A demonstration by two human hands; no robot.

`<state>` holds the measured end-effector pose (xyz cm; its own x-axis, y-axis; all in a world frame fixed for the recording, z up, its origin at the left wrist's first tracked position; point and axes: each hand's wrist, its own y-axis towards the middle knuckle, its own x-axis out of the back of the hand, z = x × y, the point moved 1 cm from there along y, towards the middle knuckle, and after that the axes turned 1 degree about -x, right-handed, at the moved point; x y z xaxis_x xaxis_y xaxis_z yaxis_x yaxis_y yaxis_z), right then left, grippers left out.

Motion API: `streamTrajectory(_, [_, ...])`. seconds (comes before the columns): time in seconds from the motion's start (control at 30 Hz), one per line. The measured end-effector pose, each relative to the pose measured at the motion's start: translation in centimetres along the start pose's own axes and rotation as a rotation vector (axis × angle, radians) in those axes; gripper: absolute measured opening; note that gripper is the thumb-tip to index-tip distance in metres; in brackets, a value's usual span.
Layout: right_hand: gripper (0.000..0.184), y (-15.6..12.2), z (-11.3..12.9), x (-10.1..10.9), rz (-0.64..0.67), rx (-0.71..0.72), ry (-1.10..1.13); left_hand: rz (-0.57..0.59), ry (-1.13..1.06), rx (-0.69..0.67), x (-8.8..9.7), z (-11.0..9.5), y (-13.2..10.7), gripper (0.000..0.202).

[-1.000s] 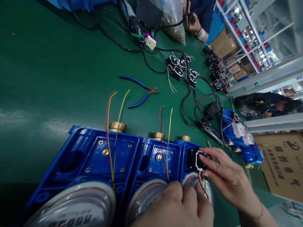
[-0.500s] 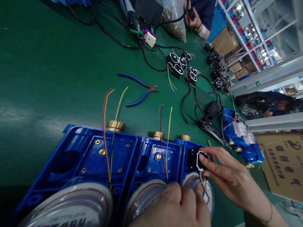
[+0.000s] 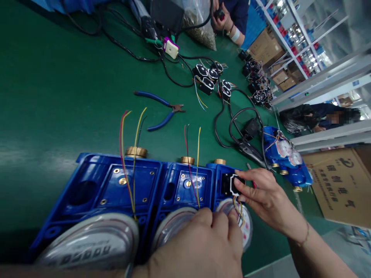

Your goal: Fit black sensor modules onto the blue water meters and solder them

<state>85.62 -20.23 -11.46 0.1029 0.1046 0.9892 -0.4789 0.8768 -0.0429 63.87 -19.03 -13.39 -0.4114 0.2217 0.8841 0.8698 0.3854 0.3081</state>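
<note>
The green bench [image 3: 58, 77] fills the view, and at six o'clock a row of three blue meter housings [image 3: 127, 189] lies side by side, brass fittings at their twelve o'clock edges, round dial windows toward the viewer. The rightmost housing [image 3: 220, 177] is the one being worked.

The left hand [image 3: 203, 247] rests curled over the dials at six o'clock; whether its fingers pinch anything underneath cannot be told. The right hand [image 3: 266, 200], coming in from four o'clock, has thumb and forefinger pinched on a small black module [image 3: 233, 184] with a white outline, which sits at the housing's recess. Thin coloured wires [image 3: 239, 212] trail from it toward six o'clock, across the dial.

To seat it well, I judge the module should go in square, pressed evenly, with those leads kept out from under its edge so none gets nipped.

Blue-handled pliers [image 3: 159, 112] lie at twelve o'clock, spare black modules [image 3: 211, 79] at one o'clock, another blue meter [image 3: 284, 154] at three. A co-worker's hands [image 3: 223, 19] work at the far edge.
</note>
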Motion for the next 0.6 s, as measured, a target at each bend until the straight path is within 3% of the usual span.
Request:
streamTrajectory(0.17, [0.037, -0.5, -0.5, 0.0, 0.043, -0.077, -0.018, 0.069, 0.077, -0.074, 0.6, -0.2, 0.1, 0.028])
streamTrajectory(0.27, [0.032, -0.1, -0.3, 1.2, 0.129, -0.080, 0.029, 0.126, 0.111, -0.065, 1.0, -0.3, 0.0, 0.038])
streamTrajectory(0.33, [0.029, 1.1, -0.2, 2.2, 0.100, -0.108, 0.045, 0.167, 0.113, -0.072, 1.8, -0.1, -0.2, 0.052])
streamTrajectory(0.43, [0.029, 5.0, -0.3, 3.5, -0.019, -0.153, 0.042, 0.178, 0.166, -0.069, 4.4, 0.1, -0.8, 0.062])
streamTrajectory(0.6, [0.031, 16.4, -2.5, 3.2, -0.015, -0.164, -0.044, 0.130, 0.187, 0.106, 8.5, 2.0, -2.8, 0.042])
